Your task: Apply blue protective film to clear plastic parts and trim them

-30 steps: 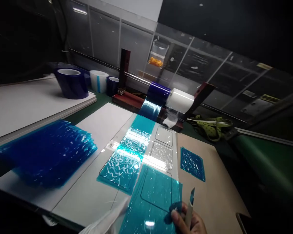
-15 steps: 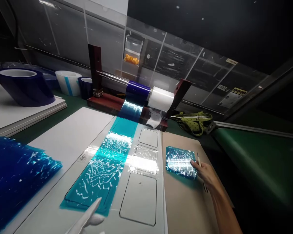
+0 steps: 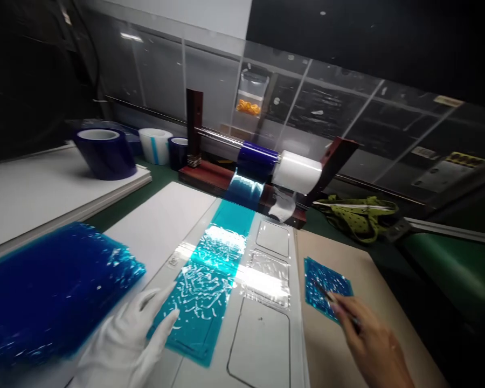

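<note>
A strip of blue film (image 3: 210, 291) runs from a dark blue roll (image 3: 257, 160) down onto a pale board with black outlines (image 3: 262, 339). My left hand (image 3: 125, 328), in a white glove, is at the strip's lower left edge with thumb and fingers apart. My bare right hand (image 3: 367, 334) is closed around a slim craft knife (image 3: 326, 292) with a dark, thin tip. That tip lies over a small stack of cut blue film pieces (image 3: 325, 277) on a brown board (image 3: 347, 250). Part of the handle is hidden by the fingers.
A larger pile of blue film sheets (image 3: 52, 285) lies at the left. A white roll (image 3: 297, 171) shares the rod of the dark red stand (image 3: 210, 175). Spare rolls (image 3: 105, 156) stand behind, left. A yellow-green spotted bag (image 3: 359, 215) lies at the back right.
The view has swung left, so everything sits further right. My right hand has let go of the small film stack and turned the knife tip over it. More of my gloved left hand shows, fingers spread.
</note>
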The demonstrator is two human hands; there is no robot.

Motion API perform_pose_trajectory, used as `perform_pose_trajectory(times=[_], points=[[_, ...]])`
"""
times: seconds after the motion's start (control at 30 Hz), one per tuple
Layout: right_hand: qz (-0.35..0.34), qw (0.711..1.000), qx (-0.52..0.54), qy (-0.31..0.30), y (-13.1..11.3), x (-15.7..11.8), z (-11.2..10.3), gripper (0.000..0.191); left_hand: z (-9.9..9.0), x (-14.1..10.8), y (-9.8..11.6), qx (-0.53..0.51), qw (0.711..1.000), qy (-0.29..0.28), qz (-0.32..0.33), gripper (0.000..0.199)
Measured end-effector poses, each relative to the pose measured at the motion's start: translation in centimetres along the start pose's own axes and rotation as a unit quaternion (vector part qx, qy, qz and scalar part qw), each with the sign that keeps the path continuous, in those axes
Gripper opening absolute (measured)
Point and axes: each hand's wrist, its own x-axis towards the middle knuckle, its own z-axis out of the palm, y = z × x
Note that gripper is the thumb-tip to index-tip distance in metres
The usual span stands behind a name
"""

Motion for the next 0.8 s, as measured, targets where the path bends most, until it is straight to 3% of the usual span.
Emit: perform_pose_trajectory(times=[0.07, 0.13, 0.27, 0.4, 0.5, 0.6, 0.7, 0.8], points=[[-0.128, 0.991, 0.016, -0.020, -4.3, -0.2, 2.2, 0.028, -0.7, 1.6, 0.3, 0.016, 0.999, -0.029, 0.022, 0.035], [-0.218, 0.975, 0.016, -0.039, -9.0, 0.1, 4.2, 0.024, -0.9, 2.8, 0.7, 0.020, 0.999, -0.038, 0.027, 0.047], [-0.257, 0.963, -0.045, -0.073, -17.3, 1.6, 7.4, 0.026, 0.1, 4.0, 0.8, 0.019, 0.998, -0.049, 0.040, 0.060], [-0.279, 0.954, -0.066, -0.083, -22.1, 3.7, 9.9, 0.024, 1.0, 4.4, 0.4, -0.002, 0.998, -0.060, 0.027, 0.057], [-0.293, 0.948, -0.082, -0.092, -23.7, 4.6, 10.9, 0.023, 1.3, 4.5, 0.1, 0.012, 0.997, -0.070, 0.027, 0.058], [-0.301, 0.943, -0.098, -0.104, -23.5, 4.9, 10.9, 0.023, 1.7, 4.3, -0.3, 0.046, 0.994, -0.087, 0.039, 0.060], [-0.302, 0.940, -0.114, -0.113, -21.2, 4.5, 9.7, 0.024, 2.2, 4.0, -0.6, 0.042, 0.996, -0.068, 0.041, 0.059], [-0.290, 0.941, -0.137, -0.111, -17.0, 3.6, 7.6, 0.028, 2.1, 4.1, -0.7, -0.002, 0.997, -0.057, 0.043, 0.058]])
